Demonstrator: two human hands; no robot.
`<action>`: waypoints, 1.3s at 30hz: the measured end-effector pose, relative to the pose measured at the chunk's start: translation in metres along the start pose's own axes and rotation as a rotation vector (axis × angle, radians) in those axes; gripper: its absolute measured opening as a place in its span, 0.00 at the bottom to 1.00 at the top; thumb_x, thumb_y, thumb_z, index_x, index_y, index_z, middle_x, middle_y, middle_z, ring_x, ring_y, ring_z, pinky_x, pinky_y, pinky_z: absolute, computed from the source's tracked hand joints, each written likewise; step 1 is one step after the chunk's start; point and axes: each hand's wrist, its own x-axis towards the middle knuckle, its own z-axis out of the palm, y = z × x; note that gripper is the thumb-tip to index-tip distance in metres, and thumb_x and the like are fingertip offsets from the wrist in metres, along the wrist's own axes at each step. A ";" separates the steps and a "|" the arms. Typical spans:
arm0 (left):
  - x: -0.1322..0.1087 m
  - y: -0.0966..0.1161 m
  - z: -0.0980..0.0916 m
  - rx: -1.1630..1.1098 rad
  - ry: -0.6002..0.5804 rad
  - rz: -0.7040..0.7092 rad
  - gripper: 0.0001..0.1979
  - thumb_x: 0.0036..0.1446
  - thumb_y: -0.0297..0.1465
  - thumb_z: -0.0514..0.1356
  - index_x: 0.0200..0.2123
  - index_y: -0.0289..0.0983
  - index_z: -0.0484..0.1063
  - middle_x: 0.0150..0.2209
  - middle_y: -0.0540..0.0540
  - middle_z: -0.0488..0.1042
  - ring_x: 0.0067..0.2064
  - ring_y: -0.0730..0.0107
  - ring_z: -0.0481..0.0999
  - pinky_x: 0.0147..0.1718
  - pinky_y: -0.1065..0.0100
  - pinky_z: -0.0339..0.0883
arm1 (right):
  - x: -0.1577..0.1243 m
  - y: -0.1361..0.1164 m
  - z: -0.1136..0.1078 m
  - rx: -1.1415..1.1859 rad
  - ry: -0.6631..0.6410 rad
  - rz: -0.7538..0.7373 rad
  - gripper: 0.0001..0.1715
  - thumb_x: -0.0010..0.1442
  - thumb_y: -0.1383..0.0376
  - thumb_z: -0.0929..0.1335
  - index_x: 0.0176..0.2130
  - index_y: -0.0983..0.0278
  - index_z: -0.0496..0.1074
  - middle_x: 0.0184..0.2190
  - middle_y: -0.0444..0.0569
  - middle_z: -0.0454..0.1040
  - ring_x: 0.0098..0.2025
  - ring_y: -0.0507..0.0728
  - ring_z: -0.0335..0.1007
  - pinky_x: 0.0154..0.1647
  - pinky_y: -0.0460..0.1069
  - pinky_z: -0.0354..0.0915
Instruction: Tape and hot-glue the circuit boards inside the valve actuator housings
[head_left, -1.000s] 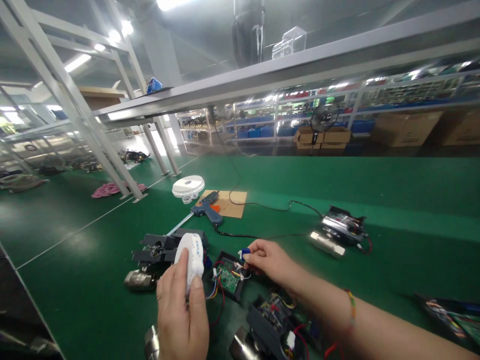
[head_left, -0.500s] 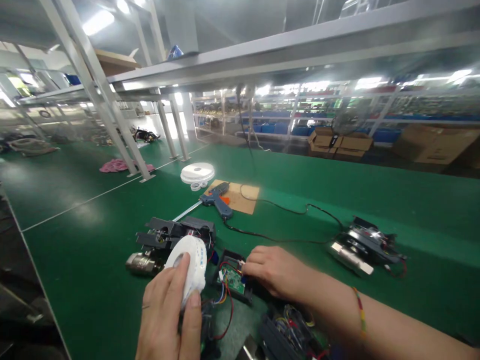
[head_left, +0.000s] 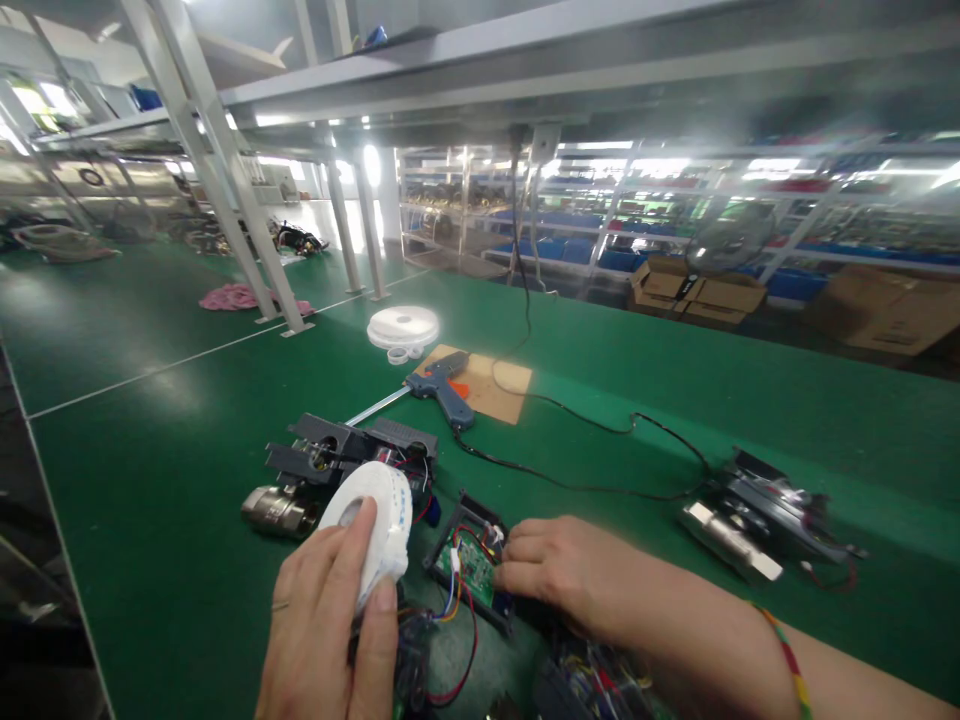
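Note:
My left hand [head_left: 322, 610] grips a roll of white tape [head_left: 386, 530], thumb and fingers on either side of it. To its right lies a black plastic housing [head_left: 442, 535] with a green circuit board [head_left: 466, 562] inside. Red, blue and yellow wires run from the board toward the lower left. The curled fingers of my right hand [head_left: 555, 570] press together at the housing's right edge; the thumb is hidden. Behind the tape roll rests a dark device [head_left: 330, 455] with a metal valve body [head_left: 274, 510]. More wired black parts [head_left: 592, 680] sit below my right hand.
A glue gun [head_left: 446, 390] lies on a cardboard piece [head_left: 510, 390], its black cord [head_left: 555, 478] crossing the green table. White reels [head_left: 403, 327] stand behind it. Another device with metal fitting [head_left: 727, 540] is at right. Metal posts [head_left: 247, 200] carry an overhead shelf [head_left: 480, 65].
The view has shifted slightly. My right hand's fingers have moved from a small part at the board's upper corner down along the housing's right edge. My left hand still holds the tape roll.

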 end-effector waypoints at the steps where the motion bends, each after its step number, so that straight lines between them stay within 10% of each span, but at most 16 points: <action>1: 0.000 0.000 0.000 -0.001 -0.002 0.001 0.28 0.67 0.29 0.51 0.69 0.37 0.52 0.59 0.41 0.66 0.58 0.60 0.66 0.58 0.62 0.59 | -0.001 0.000 0.000 0.024 0.005 -0.001 0.10 0.66 0.73 0.63 0.43 0.62 0.71 0.36 0.50 0.77 0.40 0.59 0.69 0.40 0.50 0.63; 16: 0.006 -0.002 0.003 -0.041 -0.015 -0.091 0.26 0.68 0.31 0.50 0.68 0.39 0.54 0.61 0.45 0.65 0.59 0.64 0.66 0.59 0.65 0.58 | 0.005 0.010 0.012 0.012 0.182 -0.218 0.30 0.73 0.62 0.50 0.51 0.71 0.74 0.39 0.59 0.74 0.40 0.62 0.62 0.43 0.56 0.67; 39: 0.004 -0.008 -0.002 -0.089 0.011 -0.219 0.24 0.69 0.33 0.49 0.67 0.42 0.57 0.62 0.48 0.66 0.60 0.68 0.67 0.59 0.68 0.59 | 0.020 -0.003 0.003 -0.110 0.131 -0.152 0.24 0.73 0.69 0.53 0.46 0.68 0.74 0.33 0.51 0.71 0.35 0.60 0.60 0.35 0.54 0.58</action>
